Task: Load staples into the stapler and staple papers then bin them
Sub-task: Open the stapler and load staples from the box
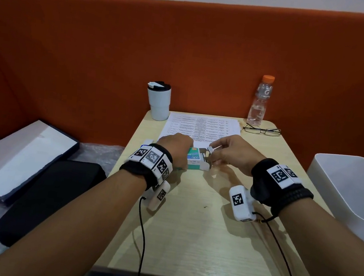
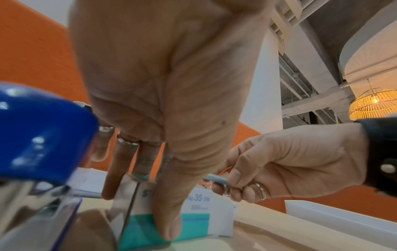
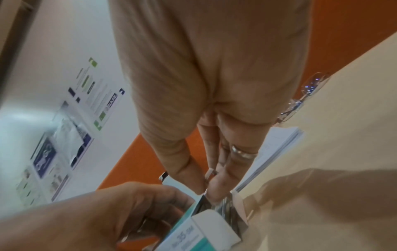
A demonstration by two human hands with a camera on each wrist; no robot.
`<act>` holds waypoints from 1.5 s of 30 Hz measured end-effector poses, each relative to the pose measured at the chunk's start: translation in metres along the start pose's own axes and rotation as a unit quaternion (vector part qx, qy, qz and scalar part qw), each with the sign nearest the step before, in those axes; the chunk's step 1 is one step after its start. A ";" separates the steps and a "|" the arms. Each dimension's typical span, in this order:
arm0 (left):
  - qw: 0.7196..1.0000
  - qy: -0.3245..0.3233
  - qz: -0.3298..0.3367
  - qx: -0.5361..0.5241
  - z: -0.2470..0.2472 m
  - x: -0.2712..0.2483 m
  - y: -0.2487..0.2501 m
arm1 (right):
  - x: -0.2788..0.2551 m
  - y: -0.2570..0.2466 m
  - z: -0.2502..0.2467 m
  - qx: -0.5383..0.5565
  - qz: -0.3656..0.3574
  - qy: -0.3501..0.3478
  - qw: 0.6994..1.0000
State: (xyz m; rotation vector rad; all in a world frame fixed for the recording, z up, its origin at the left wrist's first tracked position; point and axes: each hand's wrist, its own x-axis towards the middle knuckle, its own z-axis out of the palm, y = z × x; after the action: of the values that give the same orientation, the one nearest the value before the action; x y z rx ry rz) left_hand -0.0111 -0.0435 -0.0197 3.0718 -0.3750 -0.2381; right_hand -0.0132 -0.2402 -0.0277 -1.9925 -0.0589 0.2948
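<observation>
While the left hand (image 1: 176, 145) steadies the staple box (image 1: 196, 161) on the table (image 1: 199, 231), thumb down the box's near face and fingers over the far side (curled round it, per left wrist view), the right hand (image 1: 229, 154) is at the box's open right end. R thumb + fingers pressed together, pinching a small strip of staples (image 1: 210, 150) just above the opening; more metallic staple rows visible inside the box in the right wrist view. Box is white/teal, marked "No. 35-5M", sits mid-table, just in front of the papers (image 1: 203, 126). Stapler (image 2: 41, 135), blue top w/ metal body, is right beside the L hand on its left side; mostly hidden behind the wrist in head view. White bin (image 1: 350, 193) stands off the table's right edge. Back of table: white tumbler (image 1: 158, 100), clear bottle w/ orange cap (image 1: 260, 101), glasses (image 1: 261, 130) near the bottle.
</observation>
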 end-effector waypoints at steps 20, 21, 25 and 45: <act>0.999 -0.045 -0.002 -0.007 -0.021 -0.039 -0.050 | -0.029 -0.020 0.053 -0.025 -0.007 -0.030 0.999; 0.999 -0.048 0.002 -0.008 -0.023 -0.043 -0.053 | -0.031 -0.020 0.055 -0.022 -0.004 -0.035 0.999; 0.998 -0.052 0.029 -0.001 -0.022 -0.050 -0.060 | -0.039 -0.019 0.057 -0.018 -0.003 -0.048 0.999; 0.991 0.021 0.129 -0.039 0.005 -0.058 0.006 | -0.070 -0.013 0.041 -0.199 0.037 -0.026 0.979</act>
State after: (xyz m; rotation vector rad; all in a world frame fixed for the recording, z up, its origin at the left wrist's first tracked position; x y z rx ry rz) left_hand -0.0691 -0.0354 -0.0160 2.9054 -0.7338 -0.1730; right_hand -0.0897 -0.2107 -0.0191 -2.3878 -0.0822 0.4078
